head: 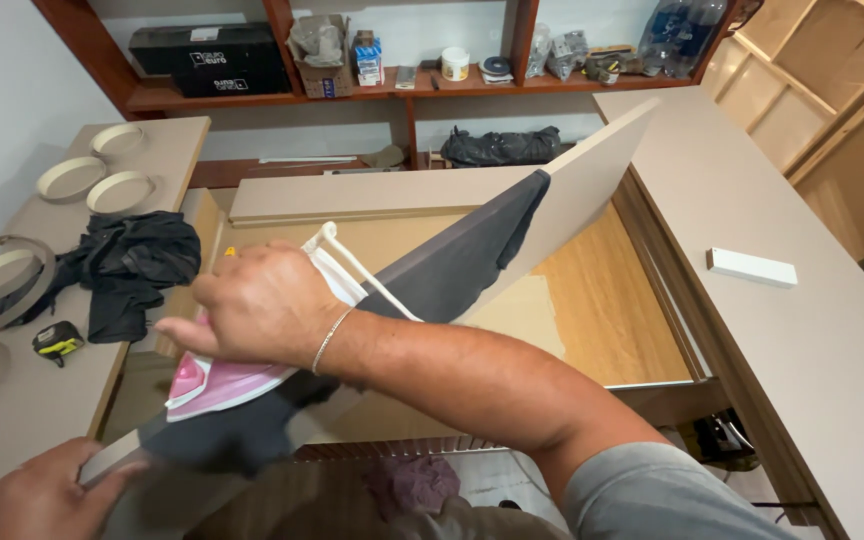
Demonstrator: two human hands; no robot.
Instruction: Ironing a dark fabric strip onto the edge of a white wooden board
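Iron: a pink and white clothes iron [214, 383] sits on a dark grey cloth [462, 262] laid along the upturned edge of a long beige board [592, 180], toward the board's near end.
Right hand: the right hand [257, 305] is wrapped over the iron's handle, gripping it from above; a thin bracelet circles the wrist.
Left hand: the left hand [37, 495] rests at the board's near end, fingers spread flat against it, holding nothing.
Board: it runs on a slant from the lower left up toward the far right, over an open wooden cabinet frame [612, 310].
Cord: a white cord [372, 280] loops from the back of the iron.
Left bench: a black garment [132, 265], a yellow and black tape measure [57, 342] and rolls of edging strip [72, 178] lie near its right edge.
Right bench: a small white block [750, 267] lies well apart.
Risk: judging from the narrow edge, the iron could slide off sideways or the cloth could slip, baring the board to the hot sole; the left fingers are close to the iron's path.
Hidden: the sole and the edge under the cloth cannot be seen; the near end is blurred.
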